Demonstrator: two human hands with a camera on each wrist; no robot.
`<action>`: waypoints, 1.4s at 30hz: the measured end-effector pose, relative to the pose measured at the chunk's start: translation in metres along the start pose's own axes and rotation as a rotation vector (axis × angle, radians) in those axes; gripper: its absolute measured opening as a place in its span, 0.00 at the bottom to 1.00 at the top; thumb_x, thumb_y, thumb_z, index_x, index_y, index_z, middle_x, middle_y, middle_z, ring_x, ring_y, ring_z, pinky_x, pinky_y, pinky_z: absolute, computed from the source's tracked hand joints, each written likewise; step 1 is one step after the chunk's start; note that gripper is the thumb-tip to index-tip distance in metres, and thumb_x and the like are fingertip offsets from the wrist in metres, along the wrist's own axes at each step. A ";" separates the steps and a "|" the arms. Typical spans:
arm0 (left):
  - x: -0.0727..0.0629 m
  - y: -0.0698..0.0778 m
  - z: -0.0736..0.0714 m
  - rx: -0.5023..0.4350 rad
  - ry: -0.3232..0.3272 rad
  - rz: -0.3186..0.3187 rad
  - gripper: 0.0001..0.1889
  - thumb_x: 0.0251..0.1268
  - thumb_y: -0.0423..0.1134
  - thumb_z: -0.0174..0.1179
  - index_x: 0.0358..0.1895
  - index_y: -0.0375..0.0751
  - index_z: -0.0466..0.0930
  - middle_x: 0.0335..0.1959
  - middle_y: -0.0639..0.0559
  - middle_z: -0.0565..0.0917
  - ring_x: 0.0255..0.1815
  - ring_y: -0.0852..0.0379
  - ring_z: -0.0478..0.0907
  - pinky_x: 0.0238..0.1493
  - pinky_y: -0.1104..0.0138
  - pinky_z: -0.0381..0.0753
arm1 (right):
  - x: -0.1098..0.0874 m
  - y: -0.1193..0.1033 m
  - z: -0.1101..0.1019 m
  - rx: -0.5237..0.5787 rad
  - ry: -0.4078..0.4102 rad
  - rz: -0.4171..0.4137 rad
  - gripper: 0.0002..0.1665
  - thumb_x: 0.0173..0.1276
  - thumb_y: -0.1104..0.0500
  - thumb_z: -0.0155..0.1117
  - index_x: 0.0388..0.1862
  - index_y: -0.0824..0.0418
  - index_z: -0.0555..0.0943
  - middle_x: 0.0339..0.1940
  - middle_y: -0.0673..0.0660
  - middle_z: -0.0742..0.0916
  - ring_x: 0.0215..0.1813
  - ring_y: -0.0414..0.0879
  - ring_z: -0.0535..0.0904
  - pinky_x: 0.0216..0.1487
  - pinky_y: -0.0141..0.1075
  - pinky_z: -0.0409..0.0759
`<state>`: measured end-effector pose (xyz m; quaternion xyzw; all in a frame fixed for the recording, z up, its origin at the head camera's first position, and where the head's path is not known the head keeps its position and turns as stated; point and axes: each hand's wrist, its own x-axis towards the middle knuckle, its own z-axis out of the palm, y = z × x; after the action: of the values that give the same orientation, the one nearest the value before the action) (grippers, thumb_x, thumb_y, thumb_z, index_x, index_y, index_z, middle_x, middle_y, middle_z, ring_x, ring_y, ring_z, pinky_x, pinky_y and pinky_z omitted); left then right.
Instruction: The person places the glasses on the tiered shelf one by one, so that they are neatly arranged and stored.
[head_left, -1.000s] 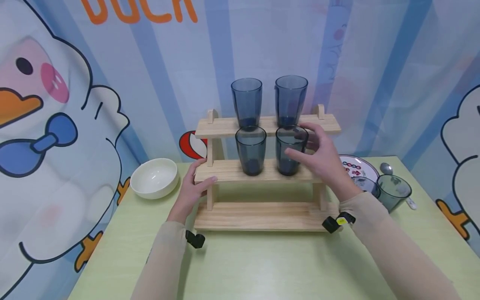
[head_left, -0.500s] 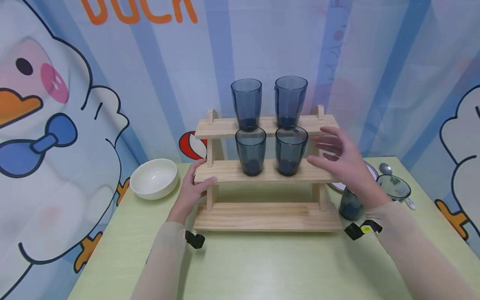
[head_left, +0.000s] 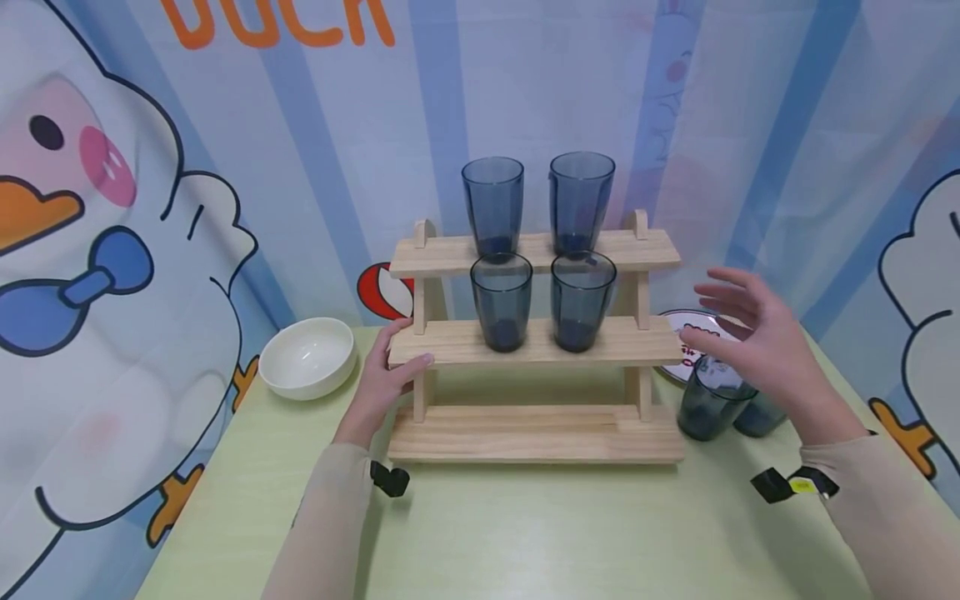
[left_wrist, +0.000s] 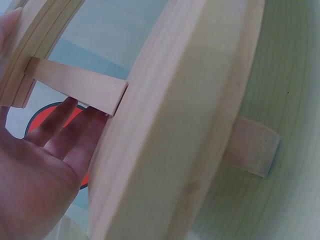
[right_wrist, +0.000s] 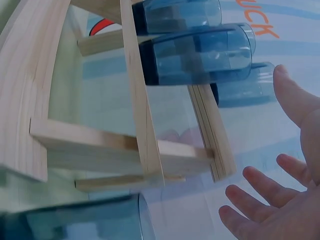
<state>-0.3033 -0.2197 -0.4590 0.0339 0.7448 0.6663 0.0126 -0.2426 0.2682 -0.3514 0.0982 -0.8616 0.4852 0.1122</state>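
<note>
A three-tier wooden rack (head_left: 536, 435) stands on the table. My left hand (head_left: 378, 379) grips the left end of its middle tier, thumb along the front and fingers behind, beside a post in the left wrist view. Two blue-grey glasses, one left (head_left: 492, 200) and one right (head_left: 581, 196), stand upright on the top tier. Below them, two more, one left (head_left: 501, 308) and one right (head_left: 581, 308), stand on the middle tier. My right hand (head_left: 772, 358) is raised right of the rack, fingers spread and holding nothing. Under it a glass (head_left: 705, 408) stands on the table, overlapping another glass (head_left: 761, 417).
A white bowl (head_left: 307, 358) sits left of the rack on the pale green table (head_left: 510, 533). Behind the right-hand glasses lies a plate (head_left: 677, 321) with red print, partly covered by my hand. A cartoon duck curtain (head_left: 337, 150) hangs close behind the table.
My right hand has left the right middle-tier glass and moved right, over the glasses on the table. That glass stays on the tier. The left hand keeps its grip on the rack.
</note>
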 end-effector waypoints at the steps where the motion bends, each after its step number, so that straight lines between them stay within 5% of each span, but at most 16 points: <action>1: 0.000 0.001 0.000 0.001 0.001 0.002 0.36 0.73 0.44 0.69 0.78 0.65 0.61 0.75 0.44 0.68 0.64 0.38 0.77 0.66 0.40 0.77 | -0.001 0.003 -0.003 -0.011 0.010 -0.004 0.50 0.69 0.53 0.77 0.83 0.42 0.61 0.76 0.60 0.75 0.75 0.59 0.71 0.61 0.16 0.72; 9: 0.000 0.000 -0.001 -0.002 -0.002 -0.006 0.36 0.73 0.44 0.69 0.78 0.65 0.61 0.75 0.43 0.68 0.66 0.38 0.76 0.67 0.40 0.76 | -0.012 0.029 -0.027 -0.080 0.055 -0.009 0.50 0.70 0.57 0.77 0.84 0.42 0.61 0.76 0.64 0.74 0.73 0.42 0.71 0.60 0.13 0.67; 12: 0.000 0.000 -0.001 0.004 -0.002 -0.008 0.37 0.73 0.45 0.69 0.78 0.66 0.60 0.76 0.43 0.68 0.65 0.38 0.77 0.67 0.40 0.76 | -0.018 0.037 -0.037 -0.101 0.060 0.007 0.50 0.71 0.56 0.76 0.84 0.41 0.59 0.77 0.65 0.72 0.75 0.42 0.70 0.61 0.12 0.65; 17: 0.000 0.001 0.000 0.005 0.001 0.009 0.36 0.73 0.44 0.68 0.78 0.66 0.61 0.74 0.43 0.69 0.64 0.38 0.78 0.66 0.41 0.77 | -0.028 0.050 -0.047 -0.159 0.079 0.032 0.53 0.71 0.54 0.75 0.86 0.40 0.55 0.80 0.68 0.68 0.80 0.63 0.62 0.83 0.44 0.56; 19: 0.000 0.001 0.000 0.002 0.002 0.013 0.36 0.73 0.44 0.68 0.78 0.66 0.61 0.74 0.43 0.70 0.63 0.38 0.78 0.65 0.41 0.78 | -0.031 0.055 -0.050 -0.179 0.082 0.042 0.55 0.71 0.52 0.75 0.88 0.43 0.52 0.81 0.71 0.66 0.80 0.72 0.59 0.81 0.62 0.51; 22: -0.001 0.001 0.000 0.001 0.001 0.013 0.36 0.73 0.44 0.69 0.78 0.66 0.61 0.73 0.44 0.70 0.63 0.39 0.78 0.65 0.41 0.78 | -0.035 0.062 -0.054 -0.196 0.076 0.062 0.58 0.71 0.51 0.76 0.88 0.49 0.50 0.82 0.73 0.65 0.79 0.75 0.57 0.77 0.69 0.50; 38: -0.001 0.002 0.001 -0.010 -0.003 0.011 0.36 0.74 0.42 0.68 0.78 0.65 0.61 0.74 0.42 0.68 0.64 0.38 0.77 0.66 0.40 0.77 | -0.042 0.106 -0.059 -0.189 -0.054 0.114 0.61 0.72 0.54 0.74 0.88 0.60 0.43 0.81 0.81 0.57 0.76 0.86 0.52 0.64 0.83 0.53; 40: -0.001 0.002 0.001 -0.008 -0.003 0.009 0.36 0.74 0.42 0.68 0.78 0.65 0.61 0.74 0.42 0.68 0.65 0.37 0.76 0.66 0.40 0.77 | -0.042 0.110 -0.059 -0.200 -0.066 0.118 0.62 0.71 0.53 0.75 0.89 0.59 0.44 0.81 0.80 0.58 0.75 0.86 0.55 0.65 0.70 0.70; 42: -0.002 0.003 0.001 -0.005 -0.001 0.008 0.36 0.74 0.42 0.68 0.78 0.65 0.61 0.74 0.42 0.68 0.65 0.38 0.76 0.66 0.40 0.77 | -0.042 0.113 -0.058 -0.192 -0.078 0.124 0.62 0.71 0.52 0.75 0.89 0.58 0.43 0.81 0.79 0.59 0.74 0.85 0.56 0.61 0.67 0.73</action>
<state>-0.3014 -0.2185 -0.4564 0.0371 0.7428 0.6684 0.0102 -0.2286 0.3776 -0.4261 0.0522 -0.9123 0.4021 0.0573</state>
